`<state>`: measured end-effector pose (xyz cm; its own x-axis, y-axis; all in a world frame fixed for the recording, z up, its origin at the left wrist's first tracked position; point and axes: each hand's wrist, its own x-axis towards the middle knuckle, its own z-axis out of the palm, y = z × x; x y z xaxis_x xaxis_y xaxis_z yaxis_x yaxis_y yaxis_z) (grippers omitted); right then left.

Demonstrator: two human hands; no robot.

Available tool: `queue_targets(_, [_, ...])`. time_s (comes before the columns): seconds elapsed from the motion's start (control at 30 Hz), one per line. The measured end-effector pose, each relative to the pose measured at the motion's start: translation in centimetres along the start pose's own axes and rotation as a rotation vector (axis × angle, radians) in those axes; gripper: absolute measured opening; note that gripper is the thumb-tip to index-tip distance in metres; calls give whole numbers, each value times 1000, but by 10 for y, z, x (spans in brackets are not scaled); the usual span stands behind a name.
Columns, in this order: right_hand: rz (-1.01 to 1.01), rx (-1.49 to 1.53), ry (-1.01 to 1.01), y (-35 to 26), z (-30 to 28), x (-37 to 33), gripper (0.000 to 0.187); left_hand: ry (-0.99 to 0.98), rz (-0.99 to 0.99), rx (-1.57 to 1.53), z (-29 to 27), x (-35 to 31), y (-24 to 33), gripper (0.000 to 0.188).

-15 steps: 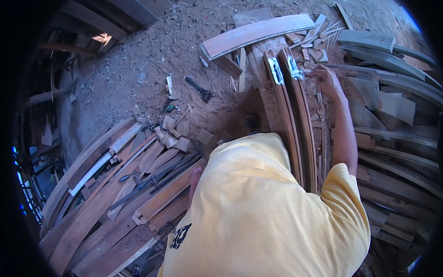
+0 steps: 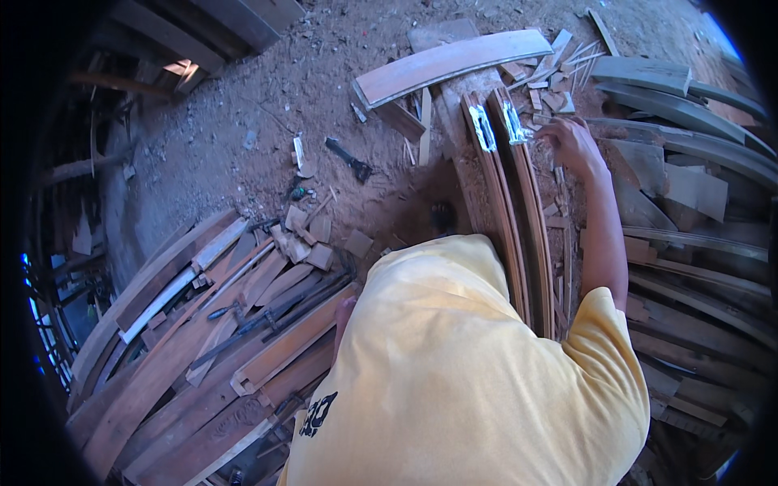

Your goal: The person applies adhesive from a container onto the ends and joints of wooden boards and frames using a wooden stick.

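Note:
Two long, curved brown wooden pieces (image 2: pixel 531 219) stand side by side, running away from me with a dark gap between them. White glue-like paste (image 2: pixel 484 130) is smeared around the slot in the left one's far end. More white paste (image 2: pixel 512 121) coats the far end of the right one. My right hand (image 2: pixel 574 144) reaches in from the right, fingers bent and pinched together at the edge of that paste. Whatever sits between the fingertips is too small to make out. Only a bit of my left hand (image 2: pixel 345 309) shows beside the yellow shirt; its fingers are hidden.
A wide curved board (image 2: pixel 454 65) lies across the far end of the pieces. Stacked curved planks (image 2: pixel 697 150) fill the right side. Boards, offcuts and a clamp (image 2: pixel 271 320) lie on the left. A dark tool (image 2: pixel 348 158) rests on the dusty ground.
My right hand has shifted slightly toward me along the pasted end of the right piece. My left hand stays almost in place.

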<state>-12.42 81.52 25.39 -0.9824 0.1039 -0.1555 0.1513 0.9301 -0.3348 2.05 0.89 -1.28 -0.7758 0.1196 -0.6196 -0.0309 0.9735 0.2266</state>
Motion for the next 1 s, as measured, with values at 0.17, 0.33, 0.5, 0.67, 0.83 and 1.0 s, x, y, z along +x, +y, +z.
queue_targets(0.17, [99,243,137,21,11,20,31,-4,15,-29,-9,14,6,24])
queue_targets(0.33, [38,140,207,7,26,17,31,-23,43,-32,-18,23,3,29])
queue_targets(0.5, [74,256,213,9,32,-21,25,-40,87,-66,-28,39,0,34])
queue_targets(0.67, [329,510,266,-8,48,-81,19,-42,110,-200,-44,46,-16,39])
queue_targets(0.83, [410,1101,585,-42,85,-204,27,-90,156,-401,-62,67,-15,44])
queue_targets(1.0, [625,1396,699,-136,122,-334,32,-134,96,-385,-39,55,-21,43])
